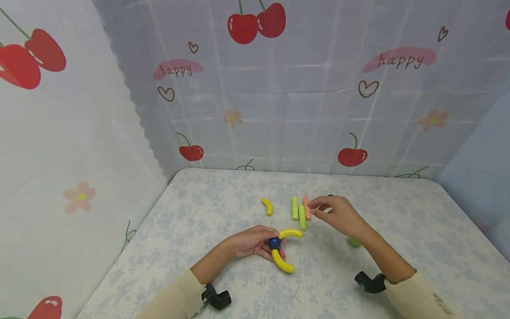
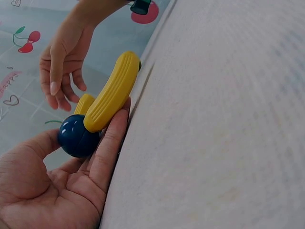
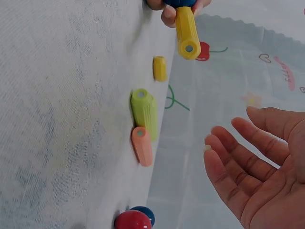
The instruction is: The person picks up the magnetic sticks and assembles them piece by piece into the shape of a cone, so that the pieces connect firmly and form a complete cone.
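My left hand (image 1: 255, 242) holds a dark blue ball (image 1: 274, 243) between thumb and fingers. Two curved yellow rods (image 1: 283, 262) stick out from that ball, one toward the far right and one toward the near side. In the left wrist view, the ball (image 2: 79, 136) rests against the fingers, and a ribbed yellow rod (image 2: 112, 91) rises from it. My right hand (image 1: 338, 215) hovers at the right with loosely bent fingers and nothing in its grasp. Its fingertips overlap an orange rod (image 1: 306, 207) in the head view; the right wrist view shows them apart from it.
Two light green rods (image 1: 295, 208) lie beside the orange one. Farther left is a loose curved yellow rod (image 1: 267, 207). A green piece (image 1: 354, 242) shows partly under the right forearm. A red ball (image 3: 133, 220) and a blue ball (image 3: 144, 213) sit on the table.
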The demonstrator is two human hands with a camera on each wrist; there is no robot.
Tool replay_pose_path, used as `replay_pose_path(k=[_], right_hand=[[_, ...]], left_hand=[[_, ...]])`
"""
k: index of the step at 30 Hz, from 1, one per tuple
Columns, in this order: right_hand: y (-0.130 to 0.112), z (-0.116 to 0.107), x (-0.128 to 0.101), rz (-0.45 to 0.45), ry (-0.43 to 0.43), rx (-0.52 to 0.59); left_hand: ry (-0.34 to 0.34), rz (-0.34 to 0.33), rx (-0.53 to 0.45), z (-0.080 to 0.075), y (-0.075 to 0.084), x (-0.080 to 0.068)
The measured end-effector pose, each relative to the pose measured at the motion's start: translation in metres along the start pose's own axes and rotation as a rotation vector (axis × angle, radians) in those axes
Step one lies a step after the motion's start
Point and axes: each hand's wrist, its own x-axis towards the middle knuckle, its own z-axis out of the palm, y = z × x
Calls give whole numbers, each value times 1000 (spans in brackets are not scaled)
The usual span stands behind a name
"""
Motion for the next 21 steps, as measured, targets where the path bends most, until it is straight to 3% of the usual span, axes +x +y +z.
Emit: replay_pose_path(k=[12, 21], right_hand=[[22, -20, -23, 42, 3, -66], [42, -30, -46, 119, -61, -63]], left_hand=[[-1, 2, -12, -2, -2, 0], [-10, 7, -12, -2, -1, 0]])
